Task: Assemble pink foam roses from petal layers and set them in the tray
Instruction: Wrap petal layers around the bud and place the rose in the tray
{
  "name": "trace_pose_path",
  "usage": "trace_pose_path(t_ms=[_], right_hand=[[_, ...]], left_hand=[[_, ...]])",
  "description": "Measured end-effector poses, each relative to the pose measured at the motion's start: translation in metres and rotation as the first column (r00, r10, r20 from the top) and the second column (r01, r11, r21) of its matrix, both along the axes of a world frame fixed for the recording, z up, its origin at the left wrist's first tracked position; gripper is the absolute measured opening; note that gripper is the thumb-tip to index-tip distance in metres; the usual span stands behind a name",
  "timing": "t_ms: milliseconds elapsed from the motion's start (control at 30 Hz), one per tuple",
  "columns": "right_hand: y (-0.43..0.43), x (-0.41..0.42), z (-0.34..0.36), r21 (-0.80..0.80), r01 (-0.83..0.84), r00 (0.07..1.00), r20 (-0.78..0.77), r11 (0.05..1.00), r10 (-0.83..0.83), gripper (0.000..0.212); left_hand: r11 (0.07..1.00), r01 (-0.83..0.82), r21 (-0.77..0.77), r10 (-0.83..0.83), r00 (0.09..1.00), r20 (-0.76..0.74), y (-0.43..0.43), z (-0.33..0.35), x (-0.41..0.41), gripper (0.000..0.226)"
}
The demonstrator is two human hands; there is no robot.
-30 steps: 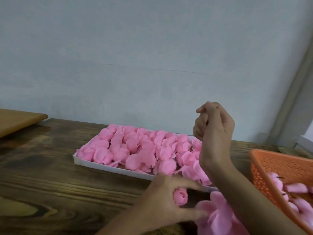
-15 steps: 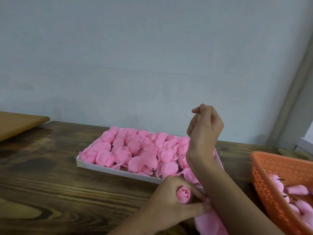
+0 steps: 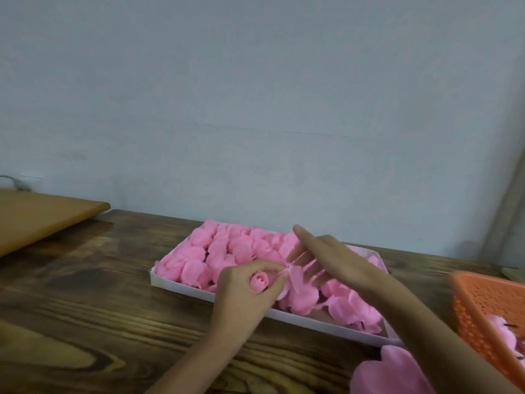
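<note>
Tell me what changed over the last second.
The right hand dropped from its raised, curled pose and now reaches, fingers straight, over the tray toward the left hand. The left hand still grips the rosebud. The tray and orange basket stayed put.

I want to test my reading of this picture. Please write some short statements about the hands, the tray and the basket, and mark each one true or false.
1. The left hand holds a pink rosebud. True.
2. An orange basket stands at the right edge. True.
3. The right hand grips that basket. False: it is above the white tray, with its fingers stretched out.
4. The tray stands on a glass surface. False: the table is dark wood.
5. The basket holds nothing. False: pink foam pieces lie in it.
</note>
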State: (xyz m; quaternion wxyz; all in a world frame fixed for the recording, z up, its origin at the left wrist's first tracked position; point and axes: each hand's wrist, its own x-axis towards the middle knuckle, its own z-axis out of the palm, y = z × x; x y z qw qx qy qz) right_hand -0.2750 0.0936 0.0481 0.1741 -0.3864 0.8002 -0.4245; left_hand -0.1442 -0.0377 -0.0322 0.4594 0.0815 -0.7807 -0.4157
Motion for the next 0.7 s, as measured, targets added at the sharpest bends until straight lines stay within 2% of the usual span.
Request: trace_pose_path(t_ms=[33,100,167,300,400,467,567,700], right_hand=[[-0.002,0.003,-0.011,0.0,-0.081,0.986,0.148,0.997,0.08,0.072],[-0.006,0.008,-0.029,-0.096,-0.209,0.885,0.405,0.973,0.23,0.062],[-0.008,0.009,-0.039,-0.229,-0.217,0.814,0.494,0.949,0.305,0.044],[-0.013,0.002,-0.05,-0.42,-0.029,0.814,0.517,0.907,0.266,0.033],[-0.011,0.0,-0.054,-0.475,0.054,0.882,0.435,0.878,0.181,0.024],[-0.01,0.001,-0.056,-0.481,0.058,0.911,0.385,0.875,0.15,0.016],[-0.011,0.005,-0.055,-0.514,-0.003,0.928,0.318,0.858,0.194,0.014],[-0.013,0.012,-0.054,-0.591,-0.064,0.893,0.326,0.804,0.311,0.031]], left_hand=[[0.999,-0.031,-0.028,0.03,0.999,-0.033,-0.004,-0.003,-0.001,0.029],[0.992,-0.072,-0.107,0.062,0.993,-0.097,-0.012,-0.01,-0.005,0.023],[0.98,-0.1,-0.172,0.075,0.987,-0.143,-0.015,-0.014,-0.007,0.024],[0.969,-0.091,-0.229,0.048,0.981,-0.188,-0.017,-0.017,-0.008,0.024],[0.999,-0.037,-0.026,0.033,0.991,-0.129,-0.017,-0.015,-0.005,0.025],[0.993,-0.004,0.115,0.017,0.994,-0.109,-0.018,-0.014,-0.005,0.034],[0.979,0.043,0.2,-0.027,0.996,-0.086,-0.022,-0.012,-0.005,0.036],[0.962,0.147,0.229,-0.143,0.989,-0.035,-0.023,-0.009,-0.003,0.03]])
